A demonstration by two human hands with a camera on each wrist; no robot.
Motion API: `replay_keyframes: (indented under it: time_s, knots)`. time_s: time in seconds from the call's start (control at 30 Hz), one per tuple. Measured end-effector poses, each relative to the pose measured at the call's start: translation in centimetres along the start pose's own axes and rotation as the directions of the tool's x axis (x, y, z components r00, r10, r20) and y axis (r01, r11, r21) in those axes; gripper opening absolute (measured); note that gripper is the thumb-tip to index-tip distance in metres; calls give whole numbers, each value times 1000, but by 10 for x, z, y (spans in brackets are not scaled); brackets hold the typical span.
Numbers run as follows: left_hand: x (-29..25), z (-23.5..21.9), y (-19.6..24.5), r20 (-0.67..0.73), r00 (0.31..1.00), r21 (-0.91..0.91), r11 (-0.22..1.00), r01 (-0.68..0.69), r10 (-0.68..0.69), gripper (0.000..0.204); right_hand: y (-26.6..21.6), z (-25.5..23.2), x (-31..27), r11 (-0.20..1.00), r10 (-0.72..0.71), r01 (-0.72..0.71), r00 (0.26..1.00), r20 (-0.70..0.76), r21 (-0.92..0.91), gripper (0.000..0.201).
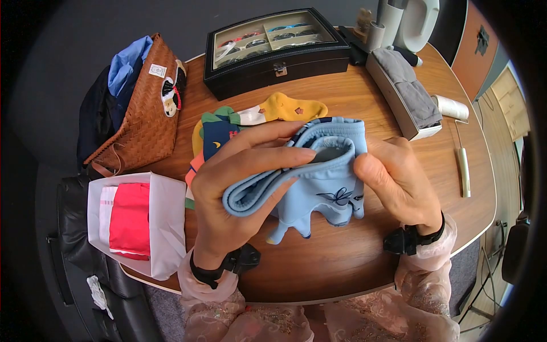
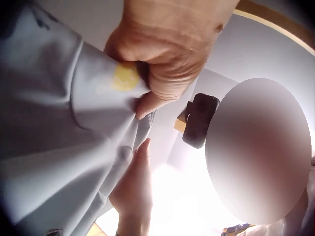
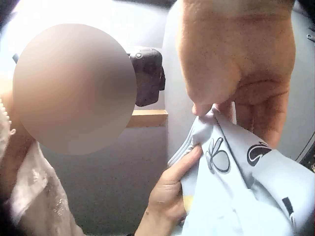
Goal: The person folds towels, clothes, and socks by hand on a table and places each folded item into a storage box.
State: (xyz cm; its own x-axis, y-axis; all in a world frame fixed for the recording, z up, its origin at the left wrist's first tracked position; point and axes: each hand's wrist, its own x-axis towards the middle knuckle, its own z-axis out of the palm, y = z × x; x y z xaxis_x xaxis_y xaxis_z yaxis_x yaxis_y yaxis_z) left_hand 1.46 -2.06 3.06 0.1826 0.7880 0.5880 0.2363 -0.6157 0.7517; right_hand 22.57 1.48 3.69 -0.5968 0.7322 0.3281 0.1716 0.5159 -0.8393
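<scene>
A pair of light blue underpants (image 1: 336, 196) with dark printed figures hangs between both hands over the table, its elastic waistband turned up and folded over. My left hand (image 1: 231, 188) grips the waistband at the left, thumb on the near side and fingers across the top. At the right end my right hand (image 1: 407, 185) pinches the band between thumb and curled fingers. Seen from the left wrist, the pale cloth (image 2: 44, 118) spreads below the hand and shows a yellow patch. In the right wrist view a looped black print (image 3: 219, 155) lies near the pinched corner.
Several patterned socks (image 1: 279, 108) lie behind the hands. A white box (image 1: 168, 228) with red cloth stands left, a woven basket (image 1: 142, 119) with clothes behind it. At the back are a glasses case (image 1: 279, 74), a narrow box of grey cloth (image 1: 407, 85) and a lint roller (image 1: 453, 108).
</scene>
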Motion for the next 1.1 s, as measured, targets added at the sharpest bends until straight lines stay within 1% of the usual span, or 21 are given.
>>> replay_keyframes:
  time_s: [0.07, 0.13, 0.17, 0.23, 0.33, 0.37, 0.4, 0.43, 0.5, 0.6, 0.63, 0.7, 0.73, 0.77, 0.8, 0.83, 0.87, 0.9, 0.93, 0.97, 1.1]
  knots:
    - [0, 2, 0, -3, 1000, 28, 1000, -3, 3, 33, -5, -1, 1, 1000, 0, 0, 1000, 28, -6, 30]
    - [0, 2, 1, -7, 1000, 56, 998, -5, 5, 33, -12, -2, 2, 996, 63, -58, 996, 59, -74, 26]
    - [1, 2, 3, 10, 1000, 90, 996, 23, -24, 28, -7, 0, 1, 996, 62, -58, 996, 59, -74, 26]
    - [1, 3, 4, 25, 998, 124, 991, 51, -55, 24, 7, 4, 0, 993, -74, 69, 996, -49, -101, 23]
    - [0, 3, 0, -10, 997, 132, 989, 73, -72, 21, 4, 2, 0, 995, -29, 23, 998, -58, -98, 23]
    - [-1, 1, -1, -2, 998, 205, 977, 55, -56, 20, 5, 2, 0, 995, -29, 23, 998, -57, -98, 23]
    - [-2, -2, -3, 7, 999, 277, 960, 36, -40, 20, 6, 3, 1, 993, -50, 39, 993, -104, -113, 22]
    - [-2, -3, -5, 7, 999, 277, 960, 36, -39, 20, 6, 3, 1, 990, -72, 53, 986, -149, -128, 22]
    - [-2, -5, -9, -108, 994, 314, 948, 54, -21, 22, -1, 2, 2, 995, -36, 20, 987, -159, -102, 21]
    - [-2, -7, -10, -110, 994, 333, 943, 17, 21, 26, -2, 2, 2, 994, -3, -14, 988, -154, -111, 21]
    - [-3, -6, -9, -110, 994, 332, 943, 17, 20, 26, 0, 3, 2, 997, -8, -6, 985, -171, -83, 22]
    - [-6, -2, -5, -192, 959, 38, 975, 218, -207, 38, 1, 2, 1, 998, -13, 2, 982, -188, -55, 24]
    - [-5, 1, -5, -192, 959, 38, 975, 218, -207, 38, -1, -1, 1, 997, -6, -3, 992, -123, -74, 22]
    - [-3, 4, -5, -182, 971, 60, 984, 167, -154, 47, -2, -3, 0, 996, 1, -7, 998, -58, -93, 21]
    - [-2, 6, -5, -170, 980, 83, 990, 115, -99, 55, 0, -1, 0, 996, 1, -6, 998, -58, -93, 21]
    - [-4, 6, -1, -81, 986, 93, 984, 153, -145, 65, 4, 2, -1, 993, -53, 50, 998, -29, -109, 20]
    - [-4, 5, 2, -83, 986, 94, 984, 154, -147, 65, 6, 4, -1, 987, -107, 106, 994, 3, -122, 20]
    - [-5, 5, 5, 32, 990, 252, 959, 126, -138, 59, 7, 3, -1, 978, -113, 122, 992, 62, -169, 18]
    - [-5, 4, 6, 147, 978, 400, 913, 76, -146, 54, 7, 4, -1, 978, -113, 122, 992, 64, -169, 18]
    - [-7, 10, 6, 68, 983, 359, 924, 134, -169, 42, 5, 4, -2, 975, -87, 104, 992, 93, -195, 18]
    - [-10, 2, 11, 95, 976, 421, 897, 137, -194, 33, 4, 5, -2, 969, -79, 108, 988, 134, -221, 18]
